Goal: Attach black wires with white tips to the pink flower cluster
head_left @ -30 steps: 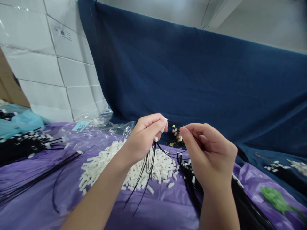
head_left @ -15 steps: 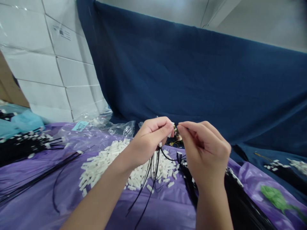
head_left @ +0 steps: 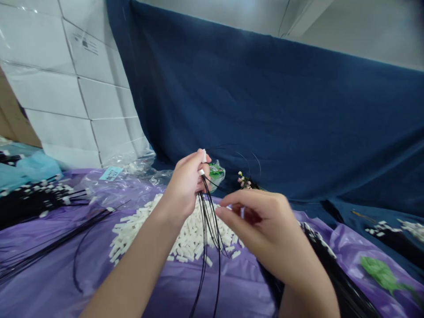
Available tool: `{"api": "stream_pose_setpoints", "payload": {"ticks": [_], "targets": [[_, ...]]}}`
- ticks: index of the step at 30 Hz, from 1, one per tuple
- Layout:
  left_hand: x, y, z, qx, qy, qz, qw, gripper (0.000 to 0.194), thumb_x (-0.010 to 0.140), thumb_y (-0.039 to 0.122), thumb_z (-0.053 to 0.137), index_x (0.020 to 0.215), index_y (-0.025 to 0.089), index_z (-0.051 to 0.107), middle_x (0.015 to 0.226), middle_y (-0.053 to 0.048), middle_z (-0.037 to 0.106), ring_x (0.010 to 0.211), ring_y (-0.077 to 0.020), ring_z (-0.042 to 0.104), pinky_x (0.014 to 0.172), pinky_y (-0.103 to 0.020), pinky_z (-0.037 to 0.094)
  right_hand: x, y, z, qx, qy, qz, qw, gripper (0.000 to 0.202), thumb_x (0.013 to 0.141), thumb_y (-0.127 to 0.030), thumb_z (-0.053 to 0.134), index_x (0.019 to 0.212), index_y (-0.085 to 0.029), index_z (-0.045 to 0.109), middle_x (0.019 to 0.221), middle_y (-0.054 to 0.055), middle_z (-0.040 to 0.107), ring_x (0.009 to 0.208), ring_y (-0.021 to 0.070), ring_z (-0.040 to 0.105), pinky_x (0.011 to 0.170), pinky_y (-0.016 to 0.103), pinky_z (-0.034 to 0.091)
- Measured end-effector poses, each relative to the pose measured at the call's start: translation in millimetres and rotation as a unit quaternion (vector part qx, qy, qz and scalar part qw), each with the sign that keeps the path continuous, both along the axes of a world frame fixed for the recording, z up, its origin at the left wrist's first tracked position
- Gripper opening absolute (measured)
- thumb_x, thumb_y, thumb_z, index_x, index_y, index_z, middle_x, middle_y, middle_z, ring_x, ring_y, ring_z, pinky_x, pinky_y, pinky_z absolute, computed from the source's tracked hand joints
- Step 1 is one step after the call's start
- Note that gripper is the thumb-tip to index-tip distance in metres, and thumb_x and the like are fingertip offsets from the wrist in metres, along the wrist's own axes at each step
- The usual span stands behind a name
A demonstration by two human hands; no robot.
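My left hand [head_left: 186, 187] is raised above the table and pinches a bunch of thin black cords [head_left: 209, 229] by their small white end pieces; the cords hang down in a loop toward the purple sheet [head_left: 49, 282]. My right hand [head_left: 261, 225] hovers lower and to the right of the cords, fingers curled with thumb and forefinger close together; whether they pinch anything is hidden. A heap of small white plastic pieces [head_left: 145, 225] lies on the sheet under both hands.
Finished black cords with white ends lie at the left [head_left: 33, 198] and beneath my right forearm [head_left: 334, 274]. Clear plastic bags [head_left: 132, 181], white cartons [head_left: 66, 88], a dark blue cloth backdrop [head_left: 281, 110] and a green scrap [head_left: 380, 274] surround the table.
My hands, close together fingertip to fingertip before, have parted. The left one rose with the cords; the right one dropped down and leftward, toward the hanging cords.
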State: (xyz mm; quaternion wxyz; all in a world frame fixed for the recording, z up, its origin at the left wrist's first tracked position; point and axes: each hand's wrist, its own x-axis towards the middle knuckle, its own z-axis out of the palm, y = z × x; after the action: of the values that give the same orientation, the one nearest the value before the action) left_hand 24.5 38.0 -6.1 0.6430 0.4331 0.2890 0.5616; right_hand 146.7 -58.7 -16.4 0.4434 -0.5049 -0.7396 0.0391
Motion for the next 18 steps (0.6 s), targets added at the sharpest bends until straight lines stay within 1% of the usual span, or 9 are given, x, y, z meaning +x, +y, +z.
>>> {"api": "stream_pose_setpoints", "payload": {"ticks": [1,3,6,7,14,18], "targets": [[0,0,0.2,-0.009,-0.009,-0.008,1.0,0.022,0.089,0.032,0.05,0.073,0.017,0.048,0.046,0.011,0.027,0.032,-0.0018,0.019,0.037,-0.015,0.028,-1,4,-1.9,-0.018,-0.01,-0.01,1.0,0.005,0.083,-0.024,0.065,0.08,-0.024,0.069,0.065,-0.005,0.061,0.058,0.009,0.052,0.052,0.022,0.038],[0,1,0.0,-0.021,-0.028,-0.027,0.999,0.022,0.09,0.031,0.048,0.074,0.017,0.048,0.046,0.011,0.026,0.032,-0.0016,0.018,0.036,-0.014,0.025,-4,13,-6.2,-0.029,-0.012,-0.038,0.999,0.006,0.084,-0.024,0.064,0.086,-0.025,0.069,0.075,-0.003,0.064,0.067,0.011,0.056,0.059,0.023,0.04],[0,3,-1.0,-0.029,-0.051,-0.046,0.997,0.021,0.092,0.029,0.045,0.075,0.016,0.048,0.045,0.01,0.028,0.032,-0.0014,0.019,0.033,-0.014,0.015,-6,22,-11.0,-0.032,0.002,-0.043,0.999,0.008,0.086,-0.024,0.061,0.088,-0.025,0.068,0.081,-0.003,0.065,0.068,0.0111,0.057,0.061,0.024,0.04],[0,3,-1.2,-0.031,-0.053,-0.052,0.997,0.021,0.092,0.029,0.044,0.075,0.016,0.047,0.045,0.01,0.028,0.032,-0.0014,0.019,0.033,-0.014,0.013,-6,24,-11.8,-0.032,0.007,-0.04,0.999,0.008,0.086,-0.023,0.06,0.088,-0.025,0.068,0.082,-0.002,0.065,0.068,0.011,0.057,0.061,0.024,0.04],[1,1,-1.7,-0.04,-0.051,-0.07,0.995,0.022,0.092,0.03,0.046,0.075,0.016,0.047,0.045,0.01,0.028,0.032,-0.0009,0.019,0.034,-0.014,0.015,-7,27,-11.2,-0.019,0.034,-0.036,0.999,0.012,0.085,-0.018,0.054,0.078,-0.021,0.064,0.076,-0.002,0.062,0.06,0.0097,0.051,0.054,0.023,0.034],[1,3,-4.5,-0.023,-0.034,-0.066,0.997,0.023,0.091,0.032,0.046,0.075,0.016,0.048,0.046,0.01,0.028,0.031,-0.0008,0.018,0.035,-0.014,0.017,-7,29,-11.6,-0.029,0.11,-0.021,0.993,0.015,0.085,-0.019,0.052,0.072,-0.019,0.058,0.07,-0.002,0.057,0.06,0.0088,0.048,0.052,0.021,0.033]]}}
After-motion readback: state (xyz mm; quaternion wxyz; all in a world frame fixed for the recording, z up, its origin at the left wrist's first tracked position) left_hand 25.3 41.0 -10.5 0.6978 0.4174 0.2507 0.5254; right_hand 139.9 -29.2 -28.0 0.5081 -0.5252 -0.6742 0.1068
